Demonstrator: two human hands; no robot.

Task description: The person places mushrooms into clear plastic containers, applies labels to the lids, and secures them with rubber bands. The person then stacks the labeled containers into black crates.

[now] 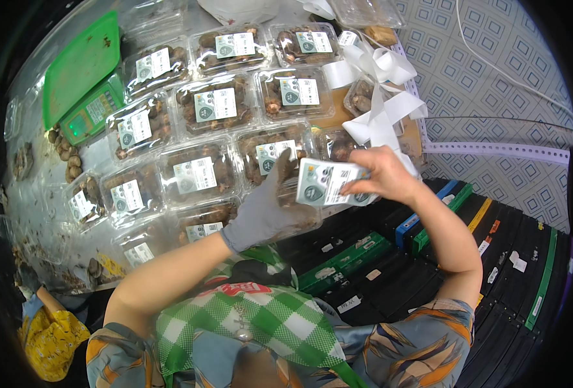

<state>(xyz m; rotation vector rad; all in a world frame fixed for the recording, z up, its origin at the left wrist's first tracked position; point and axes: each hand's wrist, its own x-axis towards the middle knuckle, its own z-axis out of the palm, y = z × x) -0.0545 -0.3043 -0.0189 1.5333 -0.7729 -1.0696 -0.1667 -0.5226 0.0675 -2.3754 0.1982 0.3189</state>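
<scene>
My right hand (386,172), bare, grips a folded strip of printed labels (318,182) between thumb and fingers. Left of it is my left hand (262,213) in a grey glove stained brown at the fingertips. Its thumb and fingers are spread apart beside the strip, above a clear plastic clamshell box (306,223) that it partly hides; whether it touches this box is unclear. Before me lie rows of similar boxes holding brown, taro-like corms. A label is stuck on most lids, as on the box (197,172) left of my gloved hand.
White label backing ribbon (381,106) trails in loops over the table's right side. A green weighing scale (85,77) stands at the far left, near loose corms (68,157). Black crates (505,262) are stacked at right. Another person's yellow sleeve (53,342) shows lower left.
</scene>
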